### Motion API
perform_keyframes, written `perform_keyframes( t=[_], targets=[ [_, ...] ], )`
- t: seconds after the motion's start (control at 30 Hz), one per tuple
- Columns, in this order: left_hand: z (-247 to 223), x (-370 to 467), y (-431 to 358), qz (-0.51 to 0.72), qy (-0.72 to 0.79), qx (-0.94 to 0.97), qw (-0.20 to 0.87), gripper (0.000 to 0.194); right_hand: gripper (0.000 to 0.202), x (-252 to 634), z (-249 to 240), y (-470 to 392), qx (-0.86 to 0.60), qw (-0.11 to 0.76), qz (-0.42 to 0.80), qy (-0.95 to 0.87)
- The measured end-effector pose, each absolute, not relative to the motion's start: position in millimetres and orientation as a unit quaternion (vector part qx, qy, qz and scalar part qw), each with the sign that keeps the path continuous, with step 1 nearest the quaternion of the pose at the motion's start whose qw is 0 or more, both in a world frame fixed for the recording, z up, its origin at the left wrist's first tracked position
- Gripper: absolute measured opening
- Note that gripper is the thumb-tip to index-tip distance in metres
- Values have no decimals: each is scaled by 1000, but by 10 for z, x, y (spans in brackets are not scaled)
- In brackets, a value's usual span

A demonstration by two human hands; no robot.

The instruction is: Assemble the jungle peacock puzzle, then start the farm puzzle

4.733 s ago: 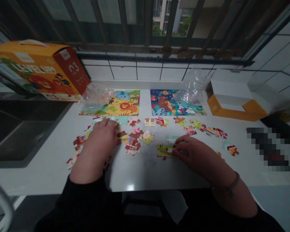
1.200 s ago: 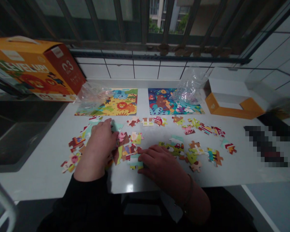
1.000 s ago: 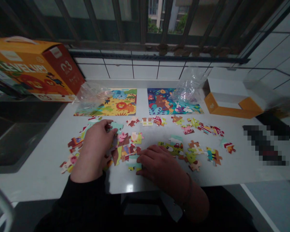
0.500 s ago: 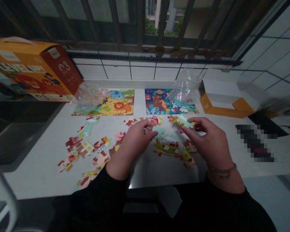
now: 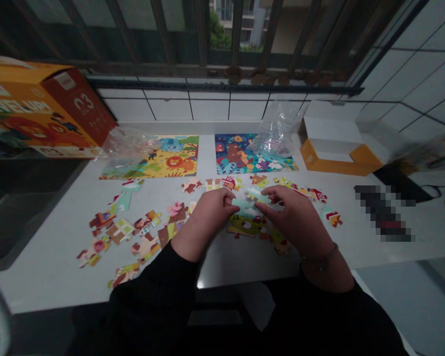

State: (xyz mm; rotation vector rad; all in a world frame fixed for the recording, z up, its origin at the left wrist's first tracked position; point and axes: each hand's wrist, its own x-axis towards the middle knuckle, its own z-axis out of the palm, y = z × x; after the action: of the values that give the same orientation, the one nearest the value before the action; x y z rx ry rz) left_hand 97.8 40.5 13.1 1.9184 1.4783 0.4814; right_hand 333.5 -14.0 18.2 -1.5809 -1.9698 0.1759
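Between the fingers of my left hand (image 5: 214,211) is a pale blue-green puzzle piece (image 5: 242,202), held just above the joined pieces. My right hand (image 5: 289,211) pinches another puzzle piece (image 5: 257,194), pale blue with some yellow-green, close to the first one. Whether the two pieces touch, I cannot tell. Below both hands lies a joined farm section (image 5: 244,226) with sheep and a red tractor on green. Its right part is partly covered by my right hand. A red barn piece (image 5: 229,182) lies just beyond my left hand.
Loose puzzle pieces (image 5: 146,244) spread over the left of the white counter (image 5: 55,277), others (image 5: 333,218) to the right. Behind are a lion picture (image 5: 180,160), a bear picture (image 5: 235,155), plastic bags (image 5: 276,136), an orange box (image 5: 25,113) and an open box (image 5: 337,162). A sink (image 5: 18,212) is left.
My right hand has moved left with its puzzle piece, up to the piece in my left hand. Barn-red pieces on the right have come into sight. The view has shifted slightly.
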Motion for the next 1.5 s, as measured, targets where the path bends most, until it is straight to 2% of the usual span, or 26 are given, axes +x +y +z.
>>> perform_keyframes(
  t=[0.1,0.27,0.47,0.7,0.87,1.1,1.3,1.5],
  targets=[
    [121,990,425,161,557,754,307,12,26,3341,143,-124,-587,286,70,-755],
    [-5,977,411,178,548,781,241,27,26,3359,112,-119,-577,266,79,-768],
    [-15,967,331,199,529,796,217,36,26,3331,100,-124,-582,247,75,-771],
    [234,532,268,222,525,808,149,22,22,2901,103,-157,-553,256,116,-784],
    [178,328,208,152,465,855,174,37,23,2581,30,-166,-537,236,145,-797],
    [84,389,244,94,478,860,150,29,36,2853,57,-193,-538,231,106,-804],
    [54,445,268,93,461,871,145,27,28,2983,33,-168,-556,213,129,-793],
    [-18,498,245,87,438,889,97,37,20,2923,58,-153,-555,198,142,-795]
  ],
)
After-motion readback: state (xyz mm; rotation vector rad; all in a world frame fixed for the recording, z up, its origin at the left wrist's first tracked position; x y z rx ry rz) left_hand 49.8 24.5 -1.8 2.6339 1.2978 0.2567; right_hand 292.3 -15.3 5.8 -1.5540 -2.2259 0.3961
